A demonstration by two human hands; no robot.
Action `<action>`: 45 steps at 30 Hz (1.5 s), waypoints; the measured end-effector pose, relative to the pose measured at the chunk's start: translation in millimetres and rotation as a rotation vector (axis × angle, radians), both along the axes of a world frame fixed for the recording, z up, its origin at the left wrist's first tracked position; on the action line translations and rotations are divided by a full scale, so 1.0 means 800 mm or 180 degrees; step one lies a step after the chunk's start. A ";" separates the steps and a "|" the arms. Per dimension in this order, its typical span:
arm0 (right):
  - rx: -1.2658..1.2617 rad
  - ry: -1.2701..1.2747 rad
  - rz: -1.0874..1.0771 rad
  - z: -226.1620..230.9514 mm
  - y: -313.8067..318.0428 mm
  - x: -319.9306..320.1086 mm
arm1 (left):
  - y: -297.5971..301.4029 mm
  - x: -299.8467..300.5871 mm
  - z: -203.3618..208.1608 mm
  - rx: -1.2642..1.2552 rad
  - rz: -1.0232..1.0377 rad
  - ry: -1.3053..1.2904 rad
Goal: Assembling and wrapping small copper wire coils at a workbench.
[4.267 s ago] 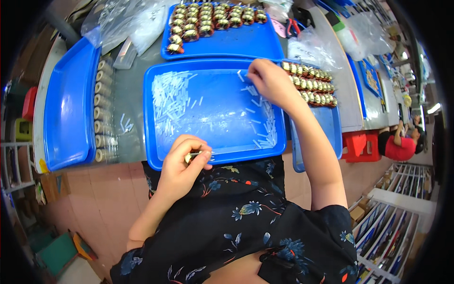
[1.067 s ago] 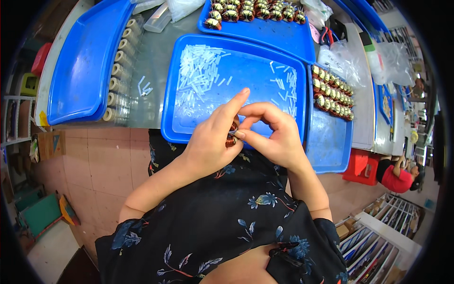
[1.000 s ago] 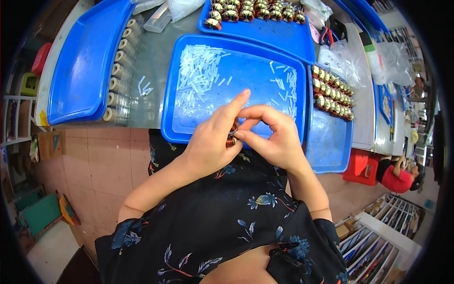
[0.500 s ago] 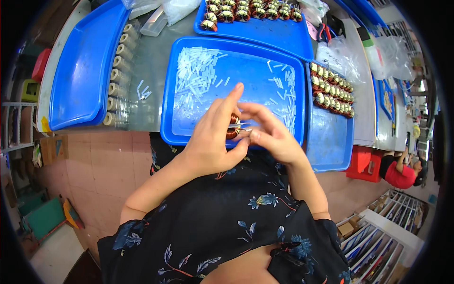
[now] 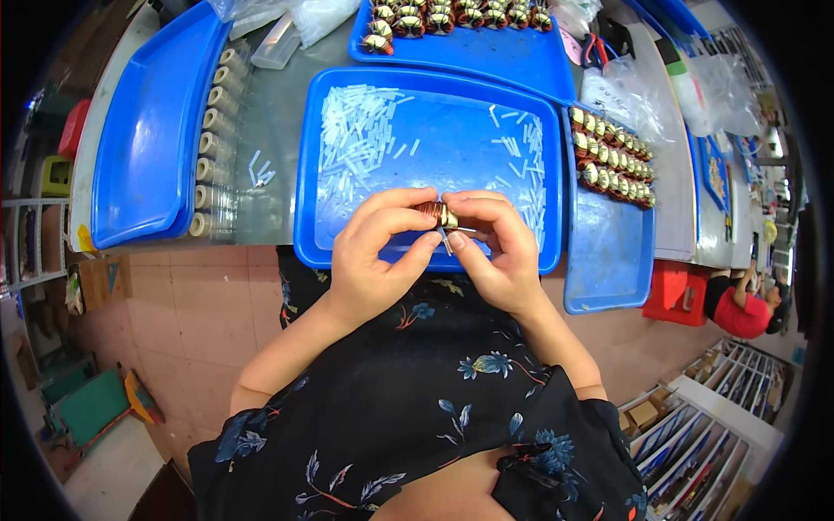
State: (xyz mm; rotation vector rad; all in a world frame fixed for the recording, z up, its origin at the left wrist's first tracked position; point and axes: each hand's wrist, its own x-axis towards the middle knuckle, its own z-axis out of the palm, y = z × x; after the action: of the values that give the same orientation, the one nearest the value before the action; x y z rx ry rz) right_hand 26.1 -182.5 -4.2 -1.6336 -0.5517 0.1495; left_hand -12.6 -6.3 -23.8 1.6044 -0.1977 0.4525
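Observation:
Over the near side of a blue tray point(image 5: 434, 80), a small copper-wound coil point(image 5: 428, 209) with a cream-coloured part is held between my two hands. My left hand point(image 5: 372, 247) grips its left end, fingers above and thumb below. The fingers of my right hand point(image 5: 504, 247) close on its right end, the thumb near thin leads point(image 5: 446, 242) that point down and to the right. Whether a sleeve sits on these leads is too small to tell. Short translucent tubes point(image 5: 354, 130) lie heaped at the tray's left, with more scattered along its right side.
Similar coils point(image 5: 612, 156) stand in rows in a blue tray to the right, others point(image 5: 469, 16) in a tray behind. Left are a row of pale rolls point(image 5: 207, 168), a bare blue tray point(image 5: 143, 139) and a few loose tubes point(image 5: 261, 172). Pliers point(image 5: 596, 50) lie far right.
My left hand has turned and lowered its raised fingers onto the coil. The coil has come into fuller view, and my right hand has moved up to its right end.

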 end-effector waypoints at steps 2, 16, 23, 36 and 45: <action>-0.0024 0.0001 0.0010 -0.001 -0.001 0.001 | 0.001 -0.001 0.001 -0.0035 0.0017 0.0008; -0.0115 -0.0241 0.0013 -0.001 -0.001 0.000 | 0.005 -0.002 0.007 0.0499 0.0091 -0.0230; -0.0063 -0.0173 -0.0021 -0.004 0.003 -0.003 | 0.005 -0.003 0.005 0.0610 0.0223 -0.0210; -0.0104 0.0841 0.0216 0.030 0.004 0.005 | 0.013 -0.003 0.021 -0.0101 -0.0151 0.0828; 0.0693 0.1989 0.0130 0.002 0.023 -0.002 | -0.003 0.002 0.011 0.0198 0.0204 0.0368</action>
State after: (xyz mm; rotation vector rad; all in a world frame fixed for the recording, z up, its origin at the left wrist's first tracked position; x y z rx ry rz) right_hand 24.2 -163.7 -2.9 -1.2725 -0.1131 0.5863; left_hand -11.3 -8.9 -15.2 1.6962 -0.0734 0.4048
